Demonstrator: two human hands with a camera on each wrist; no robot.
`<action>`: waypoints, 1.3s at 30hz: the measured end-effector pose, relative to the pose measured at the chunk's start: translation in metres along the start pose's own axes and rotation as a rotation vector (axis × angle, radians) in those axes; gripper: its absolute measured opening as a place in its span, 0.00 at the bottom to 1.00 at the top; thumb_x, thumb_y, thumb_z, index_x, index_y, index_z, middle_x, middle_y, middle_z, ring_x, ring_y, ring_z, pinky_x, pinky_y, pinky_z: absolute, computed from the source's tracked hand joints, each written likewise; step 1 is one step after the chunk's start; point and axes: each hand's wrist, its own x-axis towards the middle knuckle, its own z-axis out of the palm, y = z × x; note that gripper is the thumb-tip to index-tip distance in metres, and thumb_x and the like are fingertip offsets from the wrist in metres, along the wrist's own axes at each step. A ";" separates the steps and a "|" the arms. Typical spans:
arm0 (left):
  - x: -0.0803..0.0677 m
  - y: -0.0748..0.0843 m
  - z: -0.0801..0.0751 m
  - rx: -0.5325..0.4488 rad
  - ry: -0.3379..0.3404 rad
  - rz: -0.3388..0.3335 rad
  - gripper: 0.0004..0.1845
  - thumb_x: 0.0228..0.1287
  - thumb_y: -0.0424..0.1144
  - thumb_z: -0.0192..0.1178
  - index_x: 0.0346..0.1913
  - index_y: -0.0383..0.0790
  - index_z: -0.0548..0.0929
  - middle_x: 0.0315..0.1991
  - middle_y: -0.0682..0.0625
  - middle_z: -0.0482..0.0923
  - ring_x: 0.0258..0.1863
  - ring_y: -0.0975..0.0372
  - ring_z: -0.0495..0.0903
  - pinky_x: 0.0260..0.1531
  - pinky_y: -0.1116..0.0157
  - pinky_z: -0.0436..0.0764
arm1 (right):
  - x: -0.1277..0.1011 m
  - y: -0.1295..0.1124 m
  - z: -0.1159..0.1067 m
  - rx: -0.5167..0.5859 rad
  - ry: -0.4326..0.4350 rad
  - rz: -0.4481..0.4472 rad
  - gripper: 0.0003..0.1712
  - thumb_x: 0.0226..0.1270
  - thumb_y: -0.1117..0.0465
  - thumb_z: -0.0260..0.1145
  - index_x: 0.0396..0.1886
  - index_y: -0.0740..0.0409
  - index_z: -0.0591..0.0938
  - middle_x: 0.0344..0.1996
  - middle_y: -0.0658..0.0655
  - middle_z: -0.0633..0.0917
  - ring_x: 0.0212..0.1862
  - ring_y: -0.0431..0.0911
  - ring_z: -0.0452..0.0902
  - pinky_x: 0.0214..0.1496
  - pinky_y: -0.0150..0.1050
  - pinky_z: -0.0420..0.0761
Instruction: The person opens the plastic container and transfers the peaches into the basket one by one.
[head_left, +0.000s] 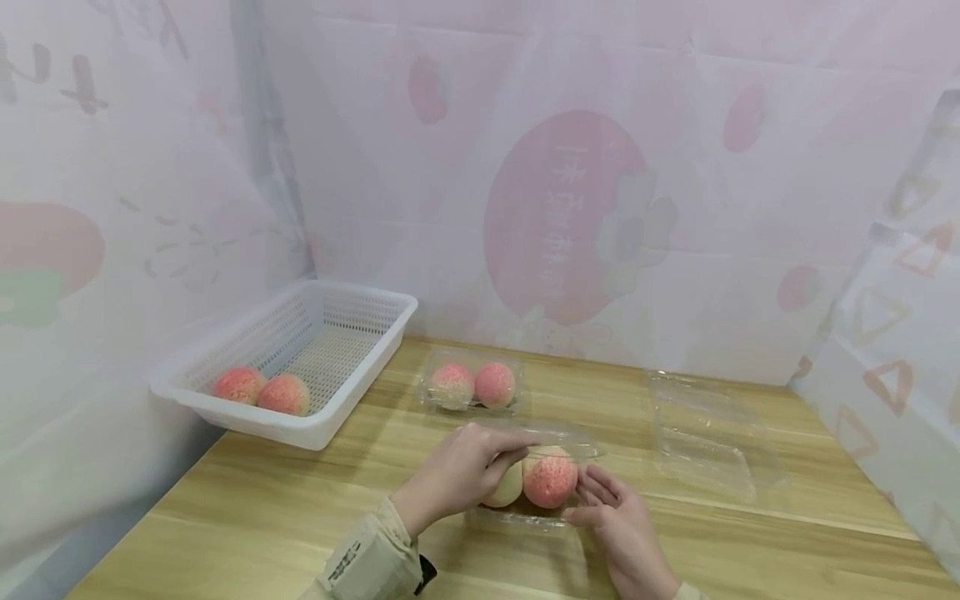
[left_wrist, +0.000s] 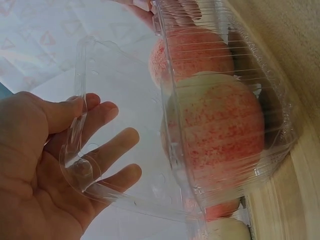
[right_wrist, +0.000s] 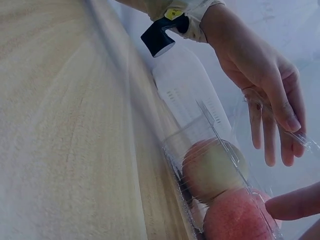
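Note:
A clear plastic clamshell box (head_left: pixel 525 520) sits on the table with two peaches in it. One peach (head_left: pixel 551 479) shows its red side; the paler one (head_left: pixel 507 490) is partly behind my left hand (head_left: pixel 465 468). That hand pinches the edge of the raised lid (left_wrist: pixel 115 200) between thumb and fingers, the other fingers spread beneath it. At the box's right end, my right hand (head_left: pixel 622 527) holds the side, thumb by the front rim and fingers along the end wall. In the right wrist view, one of its fingers (right_wrist: pixel 295 204) lies at the rim beside the red peach (right_wrist: pixel 237 217).
A white perforated basket (head_left: pixel 360 379) at the left holds two peaches (head_left: pixel 262 392). Behind the worked box stands another clear box (head_left: pixel 474 410) with two peaches inside. Further right lies a clear plastic box (head_left: pixel 705 454) without fruit. Printed curtains surround the wooden table (head_left: pixel 247 517).

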 end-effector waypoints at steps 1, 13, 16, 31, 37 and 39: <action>0.000 0.000 0.000 -0.008 -0.006 0.001 0.15 0.71 0.38 0.59 0.57 0.54 0.85 0.48 0.58 0.84 0.36 0.73 0.79 0.34 0.71 0.80 | 0.000 0.000 -0.001 0.006 0.000 0.003 0.47 0.48 0.84 0.62 0.70 0.80 0.54 0.67 0.79 0.61 0.69 0.67 0.58 0.65 0.47 0.67; 0.016 -0.006 -0.016 -0.098 -0.102 -0.009 0.12 0.70 0.34 0.60 0.53 0.43 0.86 0.42 0.52 0.86 0.19 0.74 0.68 0.26 0.74 0.75 | 0.004 -0.001 -0.010 0.037 0.073 0.061 0.35 0.55 0.82 0.59 0.65 0.79 0.65 0.48 0.62 0.75 0.47 0.48 0.74 0.41 0.32 0.78; 0.021 -0.008 -0.022 -0.131 -0.138 -0.037 0.12 0.71 0.34 0.59 0.53 0.42 0.86 0.45 0.51 0.85 0.13 0.72 0.57 0.22 0.74 0.71 | 0.003 0.000 -0.009 0.090 0.051 0.084 0.34 0.56 0.82 0.58 0.64 0.80 0.64 0.43 0.60 0.76 0.45 0.48 0.73 0.40 0.32 0.77; 0.054 -0.016 -0.038 -0.172 -0.190 -0.112 0.11 0.73 0.36 0.58 0.51 0.43 0.87 0.42 0.52 0.85 0.37 0.69 0.81 0.36 0.68 0.80 | -0.003 -0.004 -0.017 0.201 -0.116 0.196 0.39 0.58 0.83 0.53 0.70 0.77 0.50 0.38 0.56 0.71 0.37 0.44 0.68 0.41 0.35 0.71; 0.064 -0.017 -0.037 -0.209 -0.190 -0.146 0.12 0.73 0.33 0.56 0.53 0.40 0.86 0.45 0.49 0.85 0.40 0.66 0.83 0.37 0.71 0.82 | -0.003 -0.003 -0.020 0.238 -0.147 0.206 0.38 0.59 0.83 0.53 0.68 0.75 0.51 0.40 0.57 0.74 0.39 0.44 0.71 0.43 0.34 0.73; 0.065 -0.018 -0.037 -0.227 -0.193 -0.168 0.12 0.74 0.33 0.55 0.54 0.40 0.85 0.46 0.50 0.85 0.41 0.66 0.84 0.39 0.71 0.82 | -0.004 -0.003 -0.021 0.245 -0.158 0.214 0.38 0.60 0.82 0.53 0.68 0.75 0.50 0.41 0.58 0.74 0.38 0.44 0.71 0.44 0.34 0.73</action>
